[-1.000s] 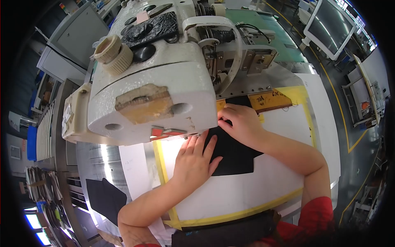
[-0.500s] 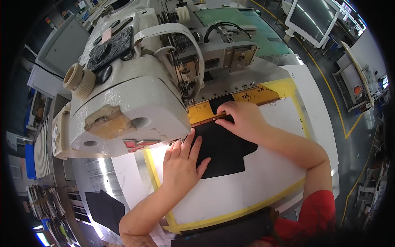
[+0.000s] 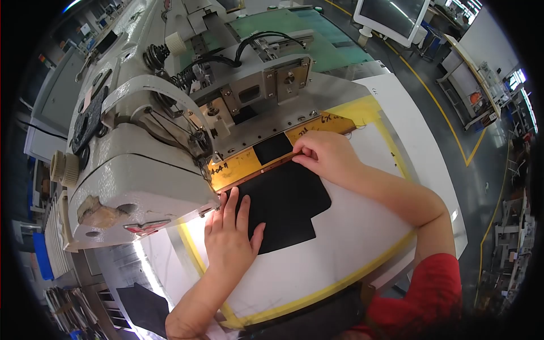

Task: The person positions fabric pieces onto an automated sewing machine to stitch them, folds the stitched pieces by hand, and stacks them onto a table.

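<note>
A black fabric piece (image 3: 286, 204) with a stepped corner lies flat on a white board, its far side against a yellow strip (image 3: 238, 165) with handwriting and a brown front edge. My left hand (image 3: 229, 243) rests with fingers apart on the fabric's left side, fingertips near the brown edge, close under the sewing machine head (image 3: 147, 192). My right hand (image 3: 326, 156) pinches at the strip's front edge with thumb and fingertips; whether fabric is caught too is hidden. A black patch (image 3: 272, 148) shows across the strip, left of my right hand.
The white board (image 3: 351, 226) is bordered with yellow tape. Behind the strip stands a metal clamp plate (image 3: 255, 136) with cables above. Another black piece (image 3: 143, 309) lies at lower left. A monitor (image 3: 391, 17) stands at the back right.
The view has shifted, so the machine sits further left. My right hand has slid right along the strip, uncovering more of the black patch. My left hand stays on the fabric.
</note>
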A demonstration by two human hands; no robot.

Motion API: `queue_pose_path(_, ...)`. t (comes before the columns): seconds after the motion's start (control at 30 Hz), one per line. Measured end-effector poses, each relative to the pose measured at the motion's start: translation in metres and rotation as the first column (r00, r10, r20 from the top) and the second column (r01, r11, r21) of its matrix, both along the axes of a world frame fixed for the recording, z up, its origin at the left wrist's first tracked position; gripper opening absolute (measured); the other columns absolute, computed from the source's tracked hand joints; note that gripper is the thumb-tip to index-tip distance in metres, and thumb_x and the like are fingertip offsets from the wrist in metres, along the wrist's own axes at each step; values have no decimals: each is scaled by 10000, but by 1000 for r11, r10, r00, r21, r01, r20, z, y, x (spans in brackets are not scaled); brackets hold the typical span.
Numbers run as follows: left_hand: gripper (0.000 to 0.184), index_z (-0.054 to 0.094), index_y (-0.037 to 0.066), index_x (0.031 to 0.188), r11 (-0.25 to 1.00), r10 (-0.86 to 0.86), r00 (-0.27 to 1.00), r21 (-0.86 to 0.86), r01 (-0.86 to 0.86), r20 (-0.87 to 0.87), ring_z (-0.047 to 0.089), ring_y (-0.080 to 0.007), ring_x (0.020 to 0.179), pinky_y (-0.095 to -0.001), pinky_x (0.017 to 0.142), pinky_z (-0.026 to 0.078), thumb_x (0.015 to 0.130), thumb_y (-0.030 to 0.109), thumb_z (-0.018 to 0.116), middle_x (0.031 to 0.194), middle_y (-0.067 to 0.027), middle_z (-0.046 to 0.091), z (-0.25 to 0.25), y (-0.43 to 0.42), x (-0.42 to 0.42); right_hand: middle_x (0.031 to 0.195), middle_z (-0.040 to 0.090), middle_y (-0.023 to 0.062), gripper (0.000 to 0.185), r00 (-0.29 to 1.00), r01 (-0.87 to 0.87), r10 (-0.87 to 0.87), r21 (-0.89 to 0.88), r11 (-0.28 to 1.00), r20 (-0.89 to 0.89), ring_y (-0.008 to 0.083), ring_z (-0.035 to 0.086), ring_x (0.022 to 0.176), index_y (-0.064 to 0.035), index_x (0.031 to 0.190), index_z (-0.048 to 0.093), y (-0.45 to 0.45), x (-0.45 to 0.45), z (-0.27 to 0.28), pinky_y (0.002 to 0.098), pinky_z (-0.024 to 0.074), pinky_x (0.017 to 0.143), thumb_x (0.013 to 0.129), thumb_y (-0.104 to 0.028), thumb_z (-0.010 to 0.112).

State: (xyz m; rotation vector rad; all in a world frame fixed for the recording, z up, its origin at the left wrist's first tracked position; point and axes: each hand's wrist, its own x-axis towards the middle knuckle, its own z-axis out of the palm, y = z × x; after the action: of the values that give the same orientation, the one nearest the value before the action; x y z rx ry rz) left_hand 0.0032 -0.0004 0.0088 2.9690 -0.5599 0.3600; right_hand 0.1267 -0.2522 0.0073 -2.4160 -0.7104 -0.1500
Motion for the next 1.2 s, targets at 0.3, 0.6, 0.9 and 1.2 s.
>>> queue_pose_path(0.3, 585, 567, 37, 1336, 1000, 7, 1000, 11, -7, -14, 508, -335, 1276, -433, 989, 406, 857, 355, 675, 1445, -172, 493, 1, -2, 1, 1207, 608, 89, 303, 790, -312, 408, -272, 910, 457, 238, 550, 1176, -41, 1130, 639, 56, -43, -22, 409, 417, 1006, 869, -193, 611)
queue_pose_path(0.6, 585, 532, 30, 1356, 1000, 5, 1000, -4, -5, -15, 453, -343, 1331, -422, 1011, 375, 849, 282, 676, 1454, -165, 480, 2, -4, -1, 1360, 555, 72, 465, 916, -138, 267, -391, 910, 298, 200, 509, 1259, -75, 1280, 614, -11, -47, -11, 442, 377, 1063, 881, -303, 687)
queue_pose_path(0.9, 617, 532, 18, 1364, 999, -2, 1000, 35, 3, -22, 460, -354, 1324, -440, 1020, 389, 859, 337, 688, 1463, -188, 465, 2, -3, -2, 1431, 502, 159, 545, 935, -117, 259, -479, 870, 242, 272, 468, 1343, 5, 1310, 580, -10, -70, -7, 504, 298, 1129, 924, -378, 624)
queue_pose_path(1.2, 695, 515, 34, 1381, 998, -1, 998, -66, -4, -71, 401, -371, 1375, -461, 1068, 358, 802, 345, 741, 1481, -189, 431, -1, -2, -2, 1388, 547, 150, 557, 886, -194, 375, -517, 833, 272, 287, 487, 1322, -15, 1314, 582, 29, -58, 1, 523, 301, 1125, 923, -409, 623)
